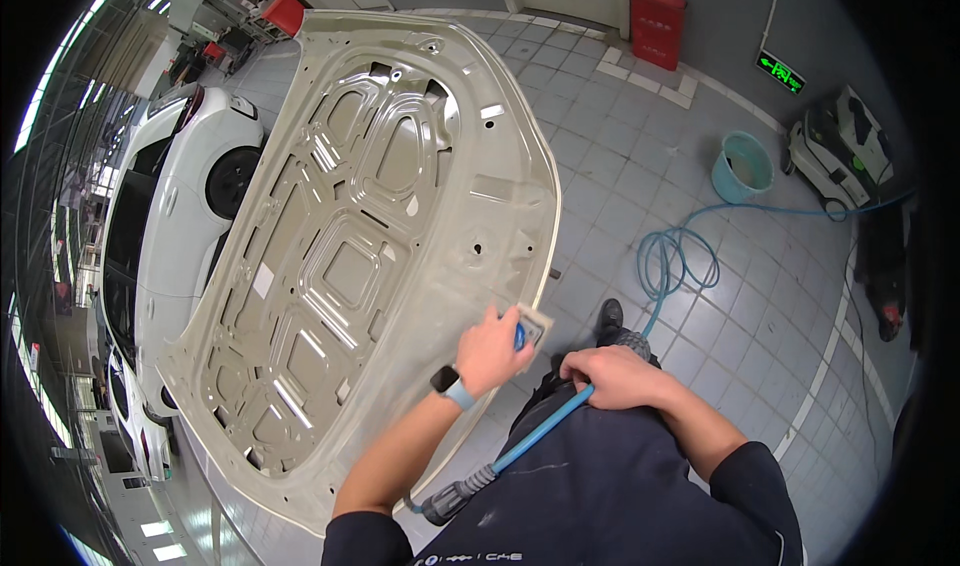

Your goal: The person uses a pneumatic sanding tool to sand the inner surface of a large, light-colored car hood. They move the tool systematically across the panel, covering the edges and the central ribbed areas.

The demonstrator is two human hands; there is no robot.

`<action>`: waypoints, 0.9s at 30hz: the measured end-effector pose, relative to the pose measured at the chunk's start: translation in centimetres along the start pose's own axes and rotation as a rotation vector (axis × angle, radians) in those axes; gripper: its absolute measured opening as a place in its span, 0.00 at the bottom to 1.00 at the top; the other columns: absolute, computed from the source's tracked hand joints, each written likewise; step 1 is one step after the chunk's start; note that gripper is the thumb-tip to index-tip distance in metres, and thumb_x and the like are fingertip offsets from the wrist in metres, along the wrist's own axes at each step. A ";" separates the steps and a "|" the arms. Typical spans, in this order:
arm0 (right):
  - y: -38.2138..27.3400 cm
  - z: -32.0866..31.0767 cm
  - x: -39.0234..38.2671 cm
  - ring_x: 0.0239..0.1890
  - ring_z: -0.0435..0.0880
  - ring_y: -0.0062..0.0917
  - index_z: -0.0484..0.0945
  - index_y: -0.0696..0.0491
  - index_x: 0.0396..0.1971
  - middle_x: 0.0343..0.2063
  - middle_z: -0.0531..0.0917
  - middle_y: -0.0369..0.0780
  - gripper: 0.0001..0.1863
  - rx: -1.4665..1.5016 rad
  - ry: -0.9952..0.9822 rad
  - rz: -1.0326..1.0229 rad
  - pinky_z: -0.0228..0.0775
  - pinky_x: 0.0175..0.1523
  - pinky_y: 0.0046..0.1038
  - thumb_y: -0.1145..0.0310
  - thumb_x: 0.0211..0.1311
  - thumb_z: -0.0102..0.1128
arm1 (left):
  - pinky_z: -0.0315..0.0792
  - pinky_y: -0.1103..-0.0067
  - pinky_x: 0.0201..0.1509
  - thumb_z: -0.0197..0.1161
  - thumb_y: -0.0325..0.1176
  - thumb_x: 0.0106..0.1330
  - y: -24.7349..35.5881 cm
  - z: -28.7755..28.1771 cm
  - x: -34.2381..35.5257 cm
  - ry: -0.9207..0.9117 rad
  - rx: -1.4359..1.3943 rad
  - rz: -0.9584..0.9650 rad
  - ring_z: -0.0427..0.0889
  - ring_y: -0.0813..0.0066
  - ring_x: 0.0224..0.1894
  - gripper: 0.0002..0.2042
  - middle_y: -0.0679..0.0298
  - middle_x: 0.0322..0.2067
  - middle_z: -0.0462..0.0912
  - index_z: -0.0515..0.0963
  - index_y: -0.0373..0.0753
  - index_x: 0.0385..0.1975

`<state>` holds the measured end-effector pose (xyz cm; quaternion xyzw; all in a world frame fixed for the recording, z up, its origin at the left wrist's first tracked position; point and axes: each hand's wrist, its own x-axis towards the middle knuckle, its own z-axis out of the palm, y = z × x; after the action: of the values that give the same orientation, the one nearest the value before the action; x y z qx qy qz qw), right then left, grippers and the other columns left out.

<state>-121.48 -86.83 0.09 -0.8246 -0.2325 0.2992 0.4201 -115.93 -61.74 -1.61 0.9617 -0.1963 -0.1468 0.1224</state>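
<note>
A large beige car hood lies with its ribbed inner side up, to my left and in front of me. My left hand, with a watch on the wrist, is closed around a flat rectangular sanding block with a blue part, at the hood's near right edge. Whether the block touches the metal is hard to see. A blue hose crosses my body, and my right hand has its fingers curled round it near my waist. A dark grey coupling sits on the hose's lower end.
The hose runs into loose coils on the tiled floor to the right. A teal bucket and a wheeled grey-white machine stand beyond. A red bin is against the far wall. White cars are parked left of the hood.
</note>
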 end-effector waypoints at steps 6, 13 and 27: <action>-1.2 1.2 1.5 0.44 0.87 0.42 0.81 0.56 0.49 0.37 0.88 0.42 0.21 -0.030 -0.105 -0.068 0.77 0.46 0.43 0.75 0.51 0.63 | 0.81 0.54 0.35 0.70 0.46 0.64 0.0 -0.4 -5.6 -0.065 0.056 -0.228 0.86 0.38 0.32 0.24 0.43 0.42 0.79 0.74 0.36 0.52; -0.9 0.8 1.7 0.44 0.87 0.41 0.82 0.56 0.48 0.37 0.87 0.41 0.21 0.003 -0.121 -0.051 0.76 0.47 0.42 0.76 0.51 0.63 | 0.82 0.55 0.33 0.70 0.43 0.63 -1.9 -0.5 1.3 0.107 0.124 -0.208 0.86 0.39 0.32 0.23 0.43 0.42 0.80 0.75 0.36 0.51; 4.0 -7.3 4.5 0.42 0.87 0.42 0.83 0.55 0.47 0.35 0.87 0.41 0.20 0.060 -0.064 -0.067 0.76 0.45 0.43 0.73 0.51 0.63 | 0.82 0.56 0.35 0.72 0.46 0.61 1.2 -1.8 9.2 0.040 0.158 -0.284 0.87 0.42 0.32 0.22 0.42 0.39 0.82 0.76 0.36 0.47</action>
<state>-112.71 -90.16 -1.12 -0.7934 -0.2641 0.3181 0.4467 -107.63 -66.30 -1.70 0.9892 -0.0670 -0.1277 0.0282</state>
